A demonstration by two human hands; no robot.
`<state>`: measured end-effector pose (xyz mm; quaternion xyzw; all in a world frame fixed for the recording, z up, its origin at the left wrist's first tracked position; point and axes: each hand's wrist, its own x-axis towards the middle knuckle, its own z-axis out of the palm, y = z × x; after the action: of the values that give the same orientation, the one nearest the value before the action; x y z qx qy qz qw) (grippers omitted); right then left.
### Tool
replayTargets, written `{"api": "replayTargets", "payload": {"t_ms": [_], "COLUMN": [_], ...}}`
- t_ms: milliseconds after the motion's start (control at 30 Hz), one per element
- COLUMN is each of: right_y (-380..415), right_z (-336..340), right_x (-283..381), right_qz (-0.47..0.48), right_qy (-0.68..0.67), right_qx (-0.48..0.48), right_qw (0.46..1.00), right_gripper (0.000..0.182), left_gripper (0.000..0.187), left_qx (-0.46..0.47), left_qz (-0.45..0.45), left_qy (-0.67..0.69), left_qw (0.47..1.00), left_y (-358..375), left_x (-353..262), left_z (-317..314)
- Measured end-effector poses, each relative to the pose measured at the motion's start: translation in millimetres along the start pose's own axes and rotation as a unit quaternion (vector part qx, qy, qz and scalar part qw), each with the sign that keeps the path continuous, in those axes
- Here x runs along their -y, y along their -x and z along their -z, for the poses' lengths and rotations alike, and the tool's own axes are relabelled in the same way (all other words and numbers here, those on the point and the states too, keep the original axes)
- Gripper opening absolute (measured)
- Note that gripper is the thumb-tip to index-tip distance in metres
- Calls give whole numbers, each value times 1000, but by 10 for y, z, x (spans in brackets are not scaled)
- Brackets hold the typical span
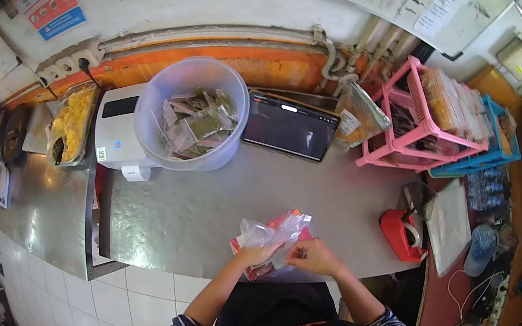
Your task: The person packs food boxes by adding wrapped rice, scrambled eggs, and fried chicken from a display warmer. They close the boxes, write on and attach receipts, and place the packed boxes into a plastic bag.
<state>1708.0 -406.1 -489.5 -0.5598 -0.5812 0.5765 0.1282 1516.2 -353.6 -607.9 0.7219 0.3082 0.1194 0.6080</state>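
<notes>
A clear plastic bag [258,232] lies crumpled over a red packet [296,216] at the front edge of the metal table. My left hand [257,253] grips the bag from the left, its fingertips partly covered by the film. Close beside it, my right hand [316,256] is closed, fingers curled at the bag's right side. Something small and brownish shows at those fingertips, too small to name. Most of the red packet is hidden by the plastic and my hands.
On the metal table [165,215] stand a translucent tub [149,123] of small flat packets, a white label printer [113,136] and a dark tablet [289,126]. To the right are a pink basket [403,138] and a red tape dispenser [396,237]. A tray of yellow food [75,119] stands far left.
</notes>
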Motion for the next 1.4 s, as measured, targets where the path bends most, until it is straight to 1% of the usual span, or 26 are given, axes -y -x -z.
{"api": "replayTargets", "payload": {"t_ms": [33,67,100,133,167,200,233,300,333,400,433,500,533,567,667,700,800,867,900,967,1100,1167,1200,1300,1367,1400], "right_y": [-41,-75,-102,-135,-173,-229,-250,-262,-243,-182,-154,-105,-65,-39,39,45,6,-5,-20,-57,-69,-58,-62,-81,-79,-76], "right_z": [-132,-234,-318,-421,-534,-651,-730,-845,-871,-914,-876,-701,-637,-606,-485,-496,-571,-640,-674,-693,-621,-560,-547,-490,-424,-422], "right_x": [62,103,78,-8,-114,-242,-266,-288,-314,-382,-348,-226,-263,-276,-187,-233,-416,-453,-468,-449,-436,-437,-430,-380,-285,-263], "right_qz": [-18,-36,-37,30,96,128,124,129,124,130,126,143,134,131,17,16,11,18,17,24,-1,4,5,46,125,126], "right_qy": [-32,-63,-66,-13,40,41,38,87,85,75,73,61,53,52,-119,-121,-139,-307,-308,-399,-381,-321,-321,-246,-82,-81], "right_qx": [-108,-213,-215,-300,-381,-415,-416,-484,-485,-450,-449,-394,-361,-361,-270,-270,-295,-329,-329,-349,-336,-295,-295,-299,-322,-323], "right_qw": [993,974,974,953,919,900,900,861,862,880,882,906,921,922,955,955,945,893,892,848,861,900,900,921,935,935], "right_gripper": [17,18,18,18,18,21,21,20,20,16,16,15,18,18,18,18,14,10,10,7,8,11,11,12,15,15], "left_gripper": [36,27,27,24,23,23,23,26,26,32,32,33,32,32,32,32,33,33,34,34,33,33,33,33,32,31], "left_qx": [-80,-51,-48,-75,-98,-237,-233,-395,-390,-342,-339,-309,-303,-300,-262,-254,-242,-239,-239,-239,-227,-222,-220,-228,-236,-245], "left_qz": [-85,-3,-1,38,76,-93,-91,29,29,18,21,-75,-108,-107,-142,-141,-142,-143,-142,-142,-135,-132,-132,-144,-157,-158], "left_qy": [-22,46,46,-98,-240,-319,-319,-436,-436,-381,-380,-309,-296,-295,-266,-275,-285,-284,-287,-289,-293,-294,-296,-300,-303,-309], "left_qw": [993,998,998,992,963,913,914,808,810,858,860,896,900,901,917,916,917,917,917,916,919,920,920,915,910,905], "left_y": [19,-12,19,52,91,123,154,235,274,349,361,358,365,387,425,429,429,422,416,399,407,401,399,375,371,372], "left_x": [-261,-543,-657,-731,-822,-916,-1002,-1096,-1058,-913,-813,-607,-578,-556,-572,-596,-638,-636,-630,-657,-675,-676,-678,-673,-654,-650], "left_z": [48,135,118,97,81,64,3,-169,-212,-274,-278,-245,-215,-189,-158,-169,-159,-165,-174,-166,-146,-143,-142,-133,-138,-146]}}
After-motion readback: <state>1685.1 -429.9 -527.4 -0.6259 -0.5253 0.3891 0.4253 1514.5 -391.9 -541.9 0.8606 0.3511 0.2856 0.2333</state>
